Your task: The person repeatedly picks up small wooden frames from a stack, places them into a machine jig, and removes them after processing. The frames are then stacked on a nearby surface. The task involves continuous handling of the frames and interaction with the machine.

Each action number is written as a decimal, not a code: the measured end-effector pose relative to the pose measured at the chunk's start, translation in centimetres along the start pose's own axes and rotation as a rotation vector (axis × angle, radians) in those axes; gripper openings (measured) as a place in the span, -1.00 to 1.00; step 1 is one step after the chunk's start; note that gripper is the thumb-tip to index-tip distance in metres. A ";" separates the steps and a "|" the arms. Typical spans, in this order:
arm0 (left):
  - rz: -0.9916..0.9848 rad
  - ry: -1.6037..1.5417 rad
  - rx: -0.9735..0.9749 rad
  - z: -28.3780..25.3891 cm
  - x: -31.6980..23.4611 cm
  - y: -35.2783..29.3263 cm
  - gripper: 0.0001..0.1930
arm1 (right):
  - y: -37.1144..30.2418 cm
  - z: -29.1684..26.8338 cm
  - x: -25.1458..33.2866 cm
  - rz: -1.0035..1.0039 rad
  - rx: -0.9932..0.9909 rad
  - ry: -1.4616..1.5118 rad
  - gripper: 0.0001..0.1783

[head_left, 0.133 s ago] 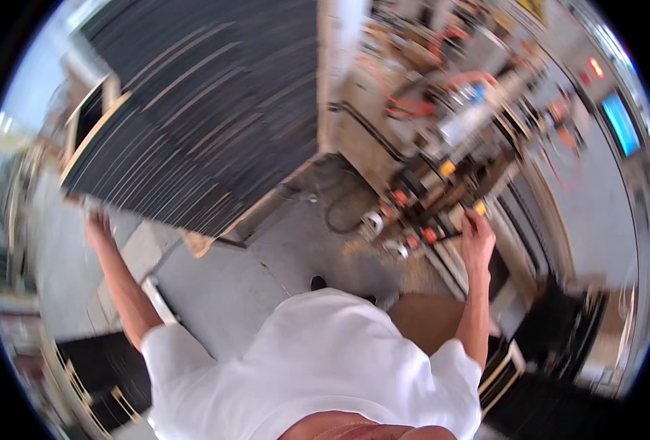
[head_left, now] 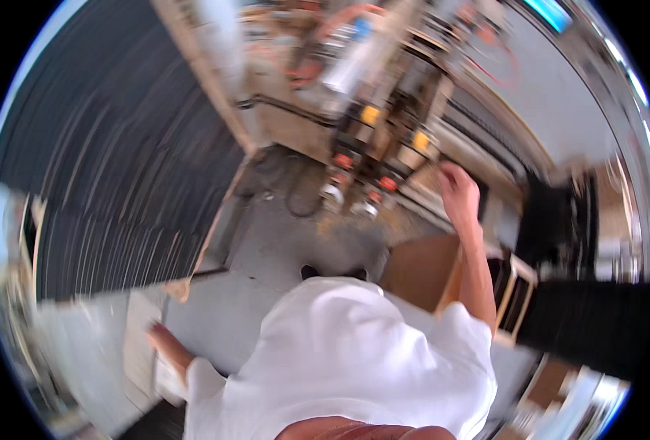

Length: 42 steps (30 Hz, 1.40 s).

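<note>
The stack of dark panels (head_left: 120, 158), upper left of the frame, is layered, with thin pale edges. The machine (head_left: 354, 136), top centre, carries cylindrical parts and yellow and red fittings. The right hand (head_left: 458, 191), right of centre, has bent fingers; the left hand (head_left: 164, 340), lower left, is blurred. Neither grip can be determined. The floor (head_left: 226, 315) is smooth, grey.
</note>
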<state>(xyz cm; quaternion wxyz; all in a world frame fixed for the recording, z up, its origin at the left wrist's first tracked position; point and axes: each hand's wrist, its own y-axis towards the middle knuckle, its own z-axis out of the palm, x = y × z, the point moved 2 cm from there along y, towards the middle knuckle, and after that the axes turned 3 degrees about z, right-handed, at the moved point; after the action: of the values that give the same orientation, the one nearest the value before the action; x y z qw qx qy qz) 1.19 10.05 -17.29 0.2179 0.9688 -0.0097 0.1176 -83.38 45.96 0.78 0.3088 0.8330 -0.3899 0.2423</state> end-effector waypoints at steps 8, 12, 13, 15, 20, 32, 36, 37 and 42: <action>0.738 -0.769 0.790 5.7 -38.7 -18.9 -0.71 | -7.4 -15.2 -8.6 0.255 -0.178 -0.520 -0.84; 0.046 -1.324 1.444 -2.8 -52.2 -15.4 -0.78 | -15.6 -20.2 -11.2 0.490 -0.187 -0.728 -0.71; 0.054 -1.345 1.437 -5.2 -54.1 -14.2 -0.82 | -17.8 -20.8 -11.8 0.555 -0.178 -0.758 -0.66; 0.120 -1.353 1.444 -6.1 -57.0 -11.5 -0.82 | -20.7 -21.6 -11.1 0.746 -0.086 -0.665 -0.58; 0.204 -1.245 1.410 -10.7 -64.3 -10.6 -0.70 | -24.6 -21.0 -11.7 0.880 -0.077 -0.474 -0.66; 0.510 -1.382 1.361 -23.6 -76.9 -10.1 -0.73 | -23.1 -22.6 -8.9 0.856 -0.208 -0.286 -0.68; 0.520 -1.612 1.258 -28.1 -82.9 -6.5 -0.76 | -24.0 -20.5 -10.8 0.829 -0.268 -0.319 -0.73; 0.537 -1.673 1.230 -28.3 -84.9 -5.2 -0.75 | -23.7 -20.6 -10.8 0.838 -0.297 -0.298 -0.73; 0.521 -1.883 1.139 -34.9 -94.5 -1.2 -0.74 | -23.0 -21.0 -10.4 0.993 -0.430 -0.170 -0.66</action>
<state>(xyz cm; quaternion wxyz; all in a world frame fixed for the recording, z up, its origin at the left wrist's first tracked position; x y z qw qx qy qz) -98.41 22.89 -9.13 -0.3803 0.5986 -0.3166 -0.6299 -74.39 77.56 1.13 0.2880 0.4836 -0.8006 0.2056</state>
